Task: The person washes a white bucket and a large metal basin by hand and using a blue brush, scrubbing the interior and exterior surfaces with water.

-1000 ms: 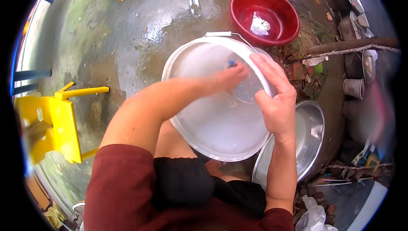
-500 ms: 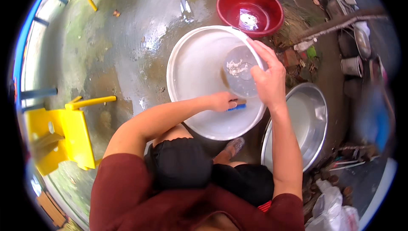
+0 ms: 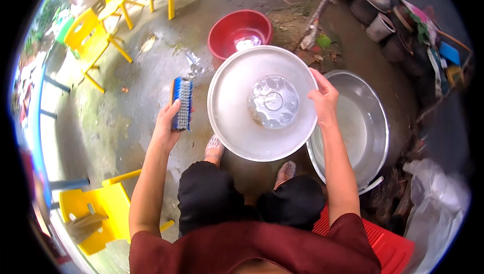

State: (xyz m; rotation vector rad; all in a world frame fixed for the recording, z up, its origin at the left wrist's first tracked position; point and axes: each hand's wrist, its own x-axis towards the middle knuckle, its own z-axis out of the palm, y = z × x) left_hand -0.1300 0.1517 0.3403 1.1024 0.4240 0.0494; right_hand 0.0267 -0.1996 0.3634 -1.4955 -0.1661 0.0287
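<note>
My left hand [image 3: 165, 123] is closed around a scrub brush [image 3: 183, 103] with a blue edge and pale bristles, held off to the left in the air. With the fingers of my right hand [image 3: 324, 96] I grip the right rim of a large, round, whitish lid-like disc [image 3: 229, 110]. It is held up in front of my knees, its broad face toward me. A round, clear, shiny patch with a ring in it sits near its middle; I cannot tell whether that is water or a see-through part. The brush and the disc are apart.
A red basin [image 3: 222, 37] stands beyond the disc. To the right is a big metal basin [image 3: 379, 122], partly behind my right arm. Yellow chairs [image 3: 113, 203] stand at left. A branch [image 3: 322, 9], pots [image 3: 380, 28] and a plastic bag [image 3: 436, 198] line the right side of the wet floor.
My left hand has drawn the brush off the disc and out to the left, bristles now showing. The disc has been turned to face me more. My view has shifted.
</note>
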